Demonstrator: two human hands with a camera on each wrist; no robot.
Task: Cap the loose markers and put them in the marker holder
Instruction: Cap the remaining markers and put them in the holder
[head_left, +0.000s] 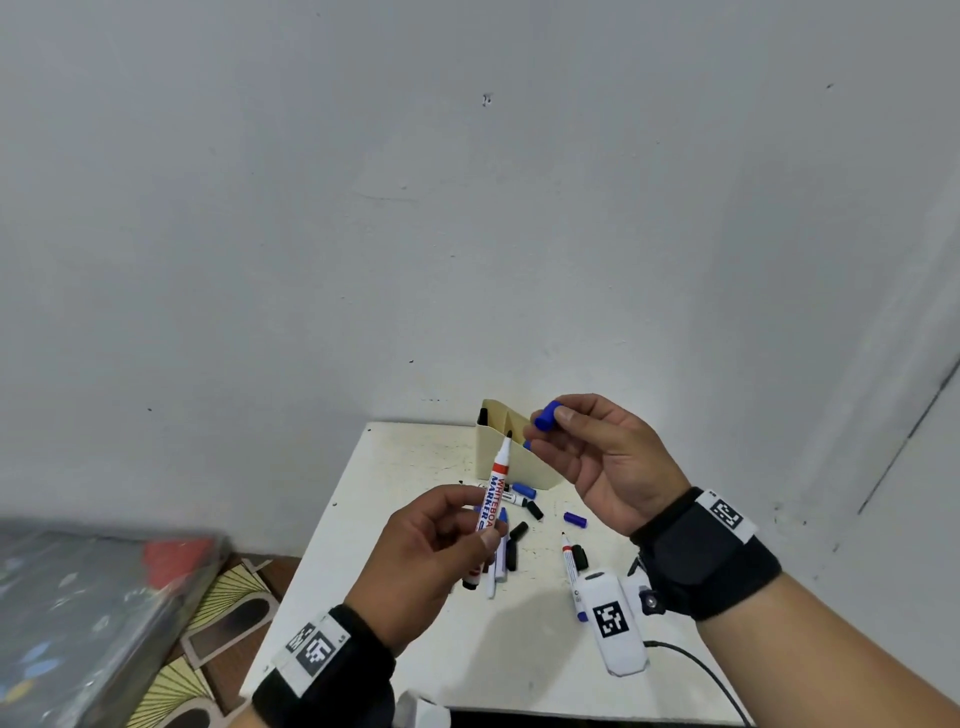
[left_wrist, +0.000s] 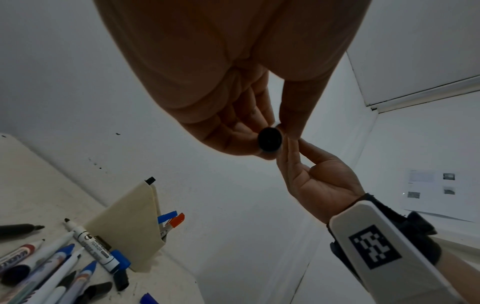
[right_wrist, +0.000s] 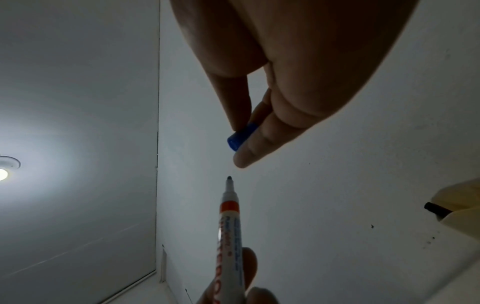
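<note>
Left grip (head_left: 436, 540) holding uncapped marker (head_left: 493, 493), right grip (head_left: 597, 457) pinching blue cap (head_left: 545, 415), small gap between.

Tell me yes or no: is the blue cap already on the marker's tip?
No: the right hand pinches the blue cap clear of the bare tip of the marker held by the left hand.

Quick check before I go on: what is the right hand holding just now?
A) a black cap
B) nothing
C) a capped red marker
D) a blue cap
D: the right hand pinches a blue cap between thumb and fingers, just above the bare tip of the marker that the left hand holds up.
</note>
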